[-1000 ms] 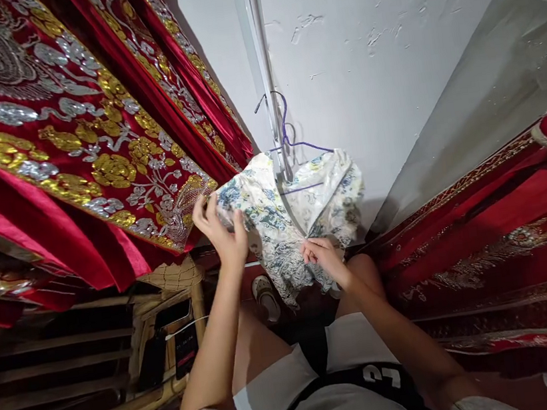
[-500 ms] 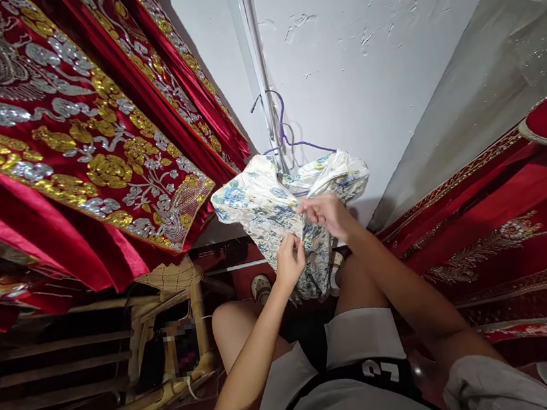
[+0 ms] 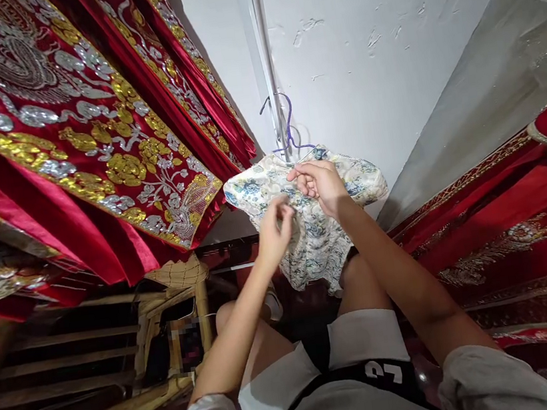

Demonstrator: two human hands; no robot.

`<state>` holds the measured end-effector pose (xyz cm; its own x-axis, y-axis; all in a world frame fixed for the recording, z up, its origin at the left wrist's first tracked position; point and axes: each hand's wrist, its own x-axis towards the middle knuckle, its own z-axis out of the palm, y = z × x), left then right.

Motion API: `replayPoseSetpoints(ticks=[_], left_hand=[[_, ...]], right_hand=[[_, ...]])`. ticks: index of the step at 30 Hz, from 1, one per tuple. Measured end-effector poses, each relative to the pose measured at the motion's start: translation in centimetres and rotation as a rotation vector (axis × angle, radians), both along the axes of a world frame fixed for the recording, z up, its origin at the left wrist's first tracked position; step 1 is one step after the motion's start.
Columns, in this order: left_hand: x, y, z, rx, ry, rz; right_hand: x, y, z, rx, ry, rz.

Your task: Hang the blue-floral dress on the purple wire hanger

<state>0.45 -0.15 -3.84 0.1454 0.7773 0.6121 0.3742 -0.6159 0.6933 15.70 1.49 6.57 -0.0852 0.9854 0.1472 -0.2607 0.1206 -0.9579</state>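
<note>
A white floral dress [image 3: 309, 227] with blue and yellow flowers hangs in front of me on a purple hanger [image 3: 289, 125]. My right hand [image 3: 322, 184] is at its neckline, thumb and index finger pinched together on the cloth there; its other fingers are curled. Lower and to the left, my left hand [image 3: 274, 223] is in front of the dress's chest, slightly smeared by motion. Its fingers are loosely bent with a gap to the thumb, and I see no cloth between them. The dress's hem falls between my knees.
Red velvet cloth with gold and silver sequins [image 3: 127, 167] hangs at the left. More red beaded garments [image 3: 508, 228] hang at the right. The hanger hooks by a metal rail [image 3: 263, 51] on a white wall [image 3: 354, 13]. A bamboo chair [image 3: 135, 344] stands low left.
Both hands have risen from the front opening toward the neckline. The left fingers have come off the cloth. The dress has spread wider, and its hem sits higher.
</note>
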Motion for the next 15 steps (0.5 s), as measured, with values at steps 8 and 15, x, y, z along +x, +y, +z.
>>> replayPoseSetpoints(ticks=[8, 15], left_hand=[[0.4, 4.3, 9.2, 0.330, 0.212, 0.082], [0.3, 3.3, 7.2, 0.332, 0.190, 0.183]], right_hand=[[0.5, 0.7, -1.9, 0.094, -0.062, -0.043], [-0.9, 1.3, -4.1, 0.059, -0.060, -0.027]])
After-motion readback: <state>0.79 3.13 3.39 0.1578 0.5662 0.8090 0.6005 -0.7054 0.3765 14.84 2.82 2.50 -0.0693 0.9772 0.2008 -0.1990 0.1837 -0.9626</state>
